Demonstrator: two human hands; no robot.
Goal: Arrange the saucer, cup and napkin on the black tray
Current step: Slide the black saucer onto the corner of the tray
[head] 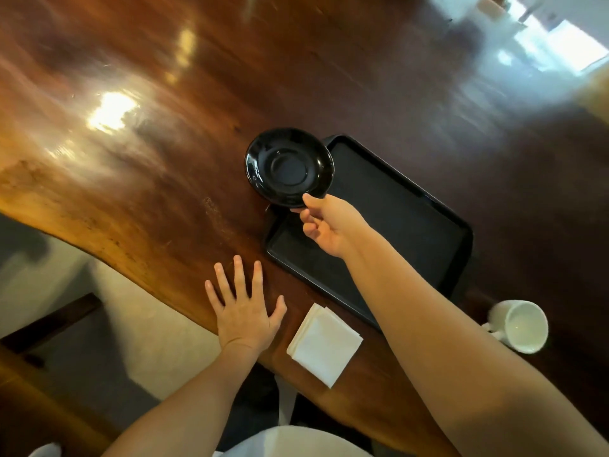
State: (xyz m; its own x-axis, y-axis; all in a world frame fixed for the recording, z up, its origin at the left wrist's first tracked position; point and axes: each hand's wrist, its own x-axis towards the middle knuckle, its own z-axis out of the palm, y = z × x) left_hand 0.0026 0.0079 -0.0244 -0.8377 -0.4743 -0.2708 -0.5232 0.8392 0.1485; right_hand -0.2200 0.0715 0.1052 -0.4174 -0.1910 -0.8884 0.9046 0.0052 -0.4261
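My right hand pinches the near rim of a glossy black saucer, held tilted in the air over the left far corner of the black tray. The tray lies bare on the wooden table. A folded white napkin rests on the table near the front edge, just short of the tray. A white cup lies on its side to the right of my forearm, mouth facing me. My left hand rests flat on the table with fingers spread, left of the napkin.
The glossy brown wooden table has a wavy front edge running from the left down toward me. Below that edge are a pale floor and a dark wooden bench or chair at the left.
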